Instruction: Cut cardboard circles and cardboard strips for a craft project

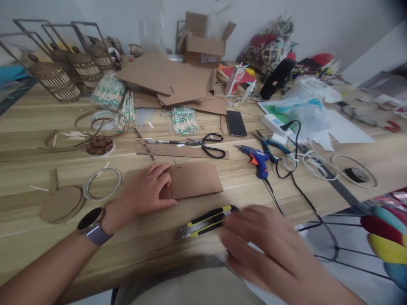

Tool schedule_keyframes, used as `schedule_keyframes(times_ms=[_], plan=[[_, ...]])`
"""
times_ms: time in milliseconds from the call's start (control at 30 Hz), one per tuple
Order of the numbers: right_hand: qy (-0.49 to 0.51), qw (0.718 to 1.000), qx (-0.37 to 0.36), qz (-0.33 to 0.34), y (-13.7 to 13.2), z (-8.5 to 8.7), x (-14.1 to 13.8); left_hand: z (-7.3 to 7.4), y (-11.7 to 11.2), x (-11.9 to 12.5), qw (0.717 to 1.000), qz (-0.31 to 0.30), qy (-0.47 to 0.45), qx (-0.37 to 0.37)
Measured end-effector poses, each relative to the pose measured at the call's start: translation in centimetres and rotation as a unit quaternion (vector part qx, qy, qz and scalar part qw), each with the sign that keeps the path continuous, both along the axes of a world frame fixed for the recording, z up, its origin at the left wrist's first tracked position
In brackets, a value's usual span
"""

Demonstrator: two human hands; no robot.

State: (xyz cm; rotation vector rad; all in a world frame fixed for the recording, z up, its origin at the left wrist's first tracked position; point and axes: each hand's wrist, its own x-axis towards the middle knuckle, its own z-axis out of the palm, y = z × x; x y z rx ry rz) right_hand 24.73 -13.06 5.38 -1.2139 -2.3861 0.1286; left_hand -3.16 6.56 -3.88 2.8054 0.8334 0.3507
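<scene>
My left hand (148,188), with a watch on its wrist, lies on the left end of a rectangular cardboard piece (195,180). Its thumb and fingers are spread over the cardboard. A yellow and black utility knife (208,221) lies near the table's front edge with some blade showing. Close to the knife's right end is my right hand (263,243), blurred by motion. Its fingers are bent, and whether they touch the knife is unclear. Beyond the cardboard lie black-handled scissors (211,144) and a cardboard strip (187,151).
A blue glue gun (257,159) with a trailing cord, pliers (273,148) and a phone (236,123) lie to the right. Left are a tape roll (102,183), round cardboard discs (60,205) and a bowl of brown balls (100,146). Cardboard sheets (165,76) are stacked behind.
</scene>
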Motion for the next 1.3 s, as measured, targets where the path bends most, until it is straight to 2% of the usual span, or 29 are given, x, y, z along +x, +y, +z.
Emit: schedule_keyframes(times_ms=[100,200,267,333,433,500,600,667,767,900,1067,1200,1300], plan=[[-0.110,0.994,-0.013,0.014,3.2,-3.0,0.3,0.4,0.3,0.4,1.000,0.009,0.012,-0.011],[-0.185,0.981,-0.056,-0.011,3.7,-5.4,1.1,0.6,0.6,0.7,1.000,0.014,0.019,-0.013],[-0.187,0.977,-0.094,-0.021,3.1,-5.8,1.5,0.7,0.7,0.7,1.000,0.016,0.016,-0.012],[-0.149,0.976,-0.154,-0.035,2.5,-5.4,1.9,0.7,0.7,0.4,1.000,0.020,0.013,-0.006],[-0.011,0.958,-0.270,-0.095,1.9,-4.4,2.5,0.8,0.6,-0.2,0.999,0.032,0.010,0.012],[0.131,0.910,-0.368,-0.141,1.6,-3.8,3.1,0.7,0.3,-0.4,0.999,0.038,0.004,0.024],[0.339,0.794,-0.487,-0.134,1.3,-3.6,3.6,0.6,0.0,-0.5,0.999,0.037,-0.003,0.037],[0.427,0.731,-0.521,-0.110,1.0,-3.9,3.6,0.5,-0.1,-0.5,0.999,0.037,-0.006,0.035],[0.508,0.673,-0.525,-0.119,0.4,-4.8,3.2,0.3,-0.1,-0.5,0.999,0.046,-0.011,0.020],[0.571,0.630,-0.503,-0.156,0.0,-5.5,2.7,0.0,-0.1,-0.6,0.998,0.050,-0.024,0.005],[0.590,0.612,-0.478,-0.220,0.2,-4.8,2.5,-0.5,-0.1,-0.7,0.998,0.049,-0.036,0.013],[0.614,0.592,-0.482,-0.199,0.3,-4.9,2.2,-0.5,-0.2,-0.7,0.998,0.046,-0.033,0.015],[0.646,0.551,-0.501,-0.168,0.1,-5.3,1.5,-0.5,-0.3,-0.7,0.998,0.046,-0.030,0.016]])
